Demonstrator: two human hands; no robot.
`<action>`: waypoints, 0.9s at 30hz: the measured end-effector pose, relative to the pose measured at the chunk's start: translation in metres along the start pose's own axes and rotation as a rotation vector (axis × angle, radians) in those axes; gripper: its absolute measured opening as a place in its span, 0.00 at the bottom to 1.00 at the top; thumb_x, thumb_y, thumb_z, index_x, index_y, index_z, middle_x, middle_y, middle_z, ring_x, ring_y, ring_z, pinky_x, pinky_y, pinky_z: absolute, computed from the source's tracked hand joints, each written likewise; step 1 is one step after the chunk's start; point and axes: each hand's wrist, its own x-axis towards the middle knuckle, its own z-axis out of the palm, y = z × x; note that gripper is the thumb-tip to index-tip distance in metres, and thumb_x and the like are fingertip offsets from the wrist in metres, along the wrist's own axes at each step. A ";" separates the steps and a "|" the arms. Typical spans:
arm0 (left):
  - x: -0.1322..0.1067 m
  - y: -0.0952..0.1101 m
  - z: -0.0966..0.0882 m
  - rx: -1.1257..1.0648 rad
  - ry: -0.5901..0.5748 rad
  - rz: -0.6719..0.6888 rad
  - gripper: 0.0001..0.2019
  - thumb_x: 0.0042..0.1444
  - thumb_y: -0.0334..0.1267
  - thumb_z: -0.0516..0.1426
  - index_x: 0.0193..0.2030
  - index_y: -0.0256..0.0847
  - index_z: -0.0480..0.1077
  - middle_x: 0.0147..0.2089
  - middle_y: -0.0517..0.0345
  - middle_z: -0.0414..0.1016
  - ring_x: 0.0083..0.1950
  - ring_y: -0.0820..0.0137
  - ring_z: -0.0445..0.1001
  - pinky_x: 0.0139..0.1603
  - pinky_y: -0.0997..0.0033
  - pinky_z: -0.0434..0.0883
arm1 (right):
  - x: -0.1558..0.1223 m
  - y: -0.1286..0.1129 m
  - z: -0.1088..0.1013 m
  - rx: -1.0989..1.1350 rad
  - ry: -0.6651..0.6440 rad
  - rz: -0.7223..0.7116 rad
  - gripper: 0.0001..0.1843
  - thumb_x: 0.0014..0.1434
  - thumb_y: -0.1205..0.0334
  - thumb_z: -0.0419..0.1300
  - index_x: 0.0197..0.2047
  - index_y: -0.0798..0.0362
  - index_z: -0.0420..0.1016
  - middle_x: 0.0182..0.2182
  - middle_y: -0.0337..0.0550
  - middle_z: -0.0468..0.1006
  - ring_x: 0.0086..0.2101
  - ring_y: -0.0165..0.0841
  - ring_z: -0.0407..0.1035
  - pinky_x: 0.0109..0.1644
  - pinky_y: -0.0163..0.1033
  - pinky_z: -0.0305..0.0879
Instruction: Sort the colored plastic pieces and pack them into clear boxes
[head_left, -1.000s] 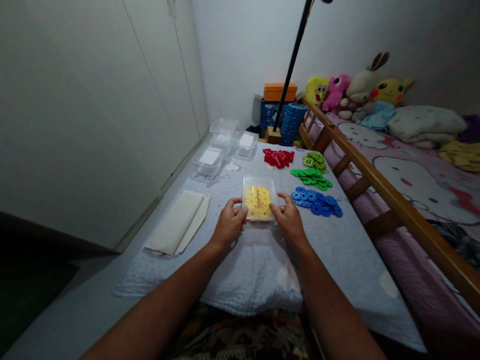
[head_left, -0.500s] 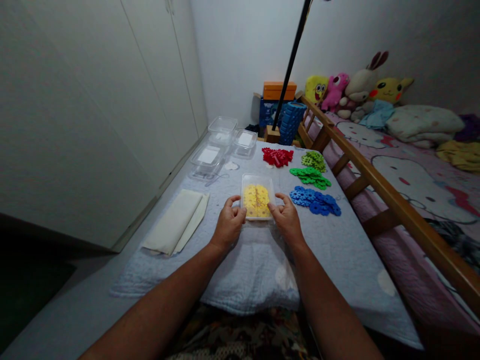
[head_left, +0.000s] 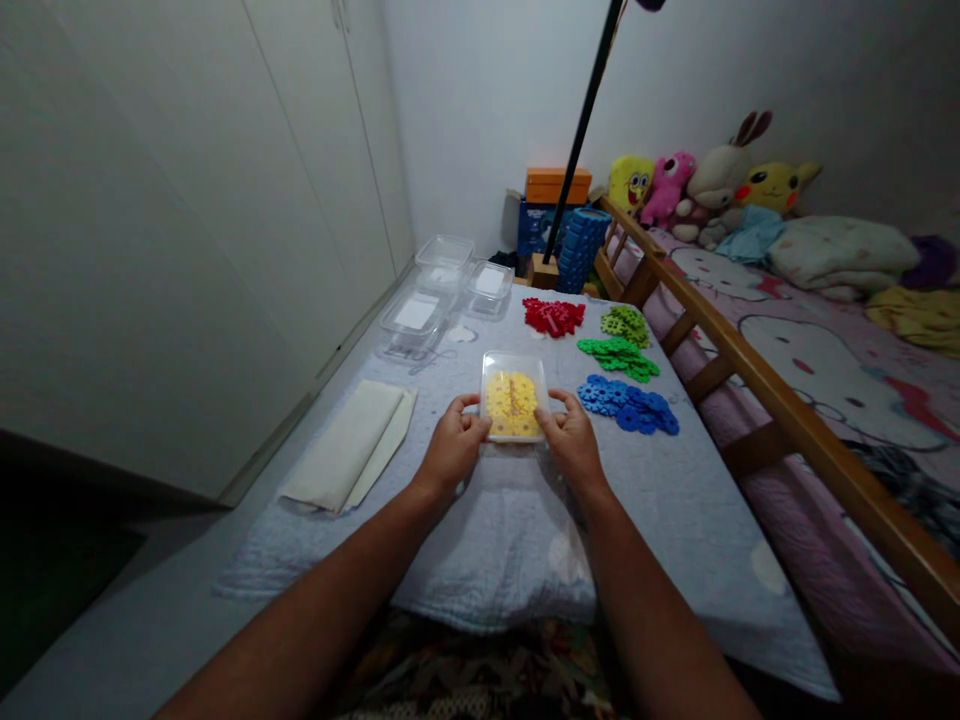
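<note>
A clear plastic box [head_left: 514,362] filled with yellow pieces [head_left: 512,403] lies on a pale quilted mat [head_left: 517,510]. My left hand [head_left: 452,447] grips its near left corner, fingers curled round the rim. My right hand [head_left: 571,443] grips the near right corner the same way. Beside the box to the right lies a heap of blue pieces [head_left: 628,405]. Farther back are dark green pieces [head_left: 619,355], light green pieces [head_left: 627,322] and red pieces [head_left: 553,315].
Several empty clear boxes [head_left: 444,287] stand at the mat's far left. A folded cream cloth [head_left: 349,452] lies left. A wooden bed rail [head_left: 757,385] runs along the right, with plush toys [head_left: 705,180] behind. A black pole [head_left: 581,130] rises at the back.
Both hands stay on the near corners of the box of yellow pieces. The view has shifted slightly; the box and piles keep their places.
</note>
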 end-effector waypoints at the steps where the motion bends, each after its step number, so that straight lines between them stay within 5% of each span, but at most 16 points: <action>1: 0.001 0.001 -0.001 0.002 -0.006 -0.004 0.24 0.50 0.44 0.61 0.52 0.39 0.64 0.22 0.72 0.63 0.20 0.77 0.57 0.22 0.76 0.55 | 0.000 0.000 0.000 0.002 -0.001 0.003 0.31 0.56 0.46 0.60 0.57 0.57 0.68 0.17 0.25 0.60 0.19 0.29 0.56 0.25 0.33 0.51; 11: -0.006 0.000 0.010 -0.031 -0.125 -0.122 0.21 0.49 0.42 0.62 0.48 0.41 0.64 0.25 0.69 0.65 0.21 0.76 0.61 0.23 0.75 0.58 | 0.011 0.009 -0.037 -0.045 -0.137 0.062 0.28 0.55 0.46 0.62 0.54 0.54 0.71 0.17 0.27 0.61 0.19 0.29 0.57 0.25 0.33 0.50; 15: 0.005 0.006 0.009 0.051 -0.020 -0.117 0.21 0.48 0.40 0.64 0.49 0.42 0.66 0.36 0.61 0.70 0.31 0.73 0.70 0.30 0.73 0.66 | 0.015 0.007 -0.058 -0.325 -0.087 -0.003 0.24 0.57 0.47 0.60 0.50 0.55 0.75 0.20 0.33 0.66 0.23 0.33 0.63 0.29 0.37 0.56; 17: 0.015 0.011 0.008 0.090 0.049 -0.080 0.22 0.49 0.40 0.64 0.51 0.43 0.67 0.44 0.54 0.72 0.38 0.69 0.73 0.35 0.70 0.68 | 0.014 0.002 -0.060 -0.496 0.002 -0.091 0.23 0.56 0.49 0.60 0.50 0.56 0.77 0.29 0.43 0.75 0.33 0.38 0.71 0.39 0.41 0.64; 21: 0.039 0.013 0.014 0.091 0.150 -0.007 0.20 0.52 0.40 0.63 0.52 0.42 0.67 0.57 0.46 0.72 0.54 0.62 0.73 0.50 0.63 0.69 | 0.003 -0.013 -0.044 -0.722 0.078 -0.254 0.30 0.57 0.46 0.62 0.57 0.54 0.74 0.56 0.57 0.74 0.56 0.50 0.66 0.59 0.53 0.62; 27: 0.057 0.003 0.027 -0.004 0.138 0.033 0.17 0.58 0.45 0.59 0.52 0.42 0.68 0.56 0.47 0.74 0.57 0.61 0.73 0.54 0.62 0.70 | -0.016 -0.037 -0.009 -0.903 -0.062 -0.188 0.46 0.54 0.34 0.64 0.69 0.52 0.65 0.68 0.60 0.60 0.65 0.58 0.55 0.65 0.60 0.57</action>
